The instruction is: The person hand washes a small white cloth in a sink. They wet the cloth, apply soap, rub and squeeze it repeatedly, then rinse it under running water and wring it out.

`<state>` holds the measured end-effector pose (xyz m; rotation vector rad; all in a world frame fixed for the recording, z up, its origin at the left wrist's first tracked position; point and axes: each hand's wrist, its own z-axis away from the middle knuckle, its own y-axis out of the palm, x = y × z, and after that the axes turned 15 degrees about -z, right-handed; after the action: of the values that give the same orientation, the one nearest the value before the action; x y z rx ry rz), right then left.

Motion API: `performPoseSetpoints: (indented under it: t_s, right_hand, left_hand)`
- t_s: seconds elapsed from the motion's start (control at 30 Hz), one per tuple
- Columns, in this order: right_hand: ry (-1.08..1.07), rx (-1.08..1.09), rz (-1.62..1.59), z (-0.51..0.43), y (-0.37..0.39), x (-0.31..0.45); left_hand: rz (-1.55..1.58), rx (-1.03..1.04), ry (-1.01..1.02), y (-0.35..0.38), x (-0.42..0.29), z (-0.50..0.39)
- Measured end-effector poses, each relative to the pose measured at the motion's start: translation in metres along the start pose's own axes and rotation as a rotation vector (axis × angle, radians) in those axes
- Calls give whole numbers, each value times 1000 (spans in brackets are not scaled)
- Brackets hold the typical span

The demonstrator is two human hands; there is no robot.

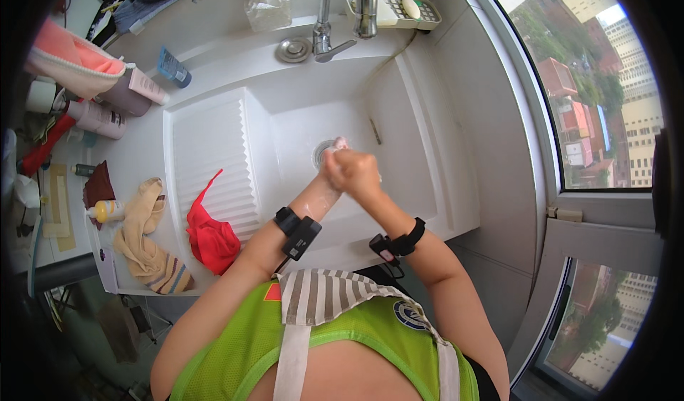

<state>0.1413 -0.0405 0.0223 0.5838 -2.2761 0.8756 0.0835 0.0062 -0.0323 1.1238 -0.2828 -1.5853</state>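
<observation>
Over the white sink basin (315, 94) my two hands are pressed together, blurred and wet, close to the round metal drain (319, 152). My right hand (360, 170) is curled over my left hand (332, 175) and covers most of it. A pale pinkish, sudsy bit (340, 143) shows beyond the knuckles; I cannot tell whether it is cloth or fingers in foam. Suds streak my left wrist. Left of my arms, a crumpled red cloth (211, 241) with a thin strap lies partly on the ribbed washboard (211, 134).
A chrome faucet (366, 11) and its lever (336, 51) stand behind the basin, near a soap tray (395, 19) with a soap bar (411, 8). A beige striped knit (144, 241), a yellow-labelled bottle (108, 210) and several toiletries sit left. A window (588, 96) borders the right.
</observation>
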Motion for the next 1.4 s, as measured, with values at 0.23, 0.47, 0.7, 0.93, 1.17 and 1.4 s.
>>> performPoseSetpoints:
  t_s: [0.23,0.47,0.7,0.93,1.17,1.4]
  right_hand:
    - [281,-252,128,-13,-4,0]
    - [484,-116,54,-5,-5,0]
    - [189,110,-7,-2,-5,-3]
    - [84,3,20,-6,-13,-7]
    - [324,-138,124,-7,-17,1]
    - [164,-115,143,-11,-13,8]
  left_hand:
    - [88,172,-86,5,-2,-5]
    - [16,-51,-88,24,-11,11]
    - [53,-75,-104,33,-11,14]
    - [87,332,-15,-5,-11,-4]
    - [5,317,-131,-7,1,1]
    - [-1,-4,-29,27,-12,24]
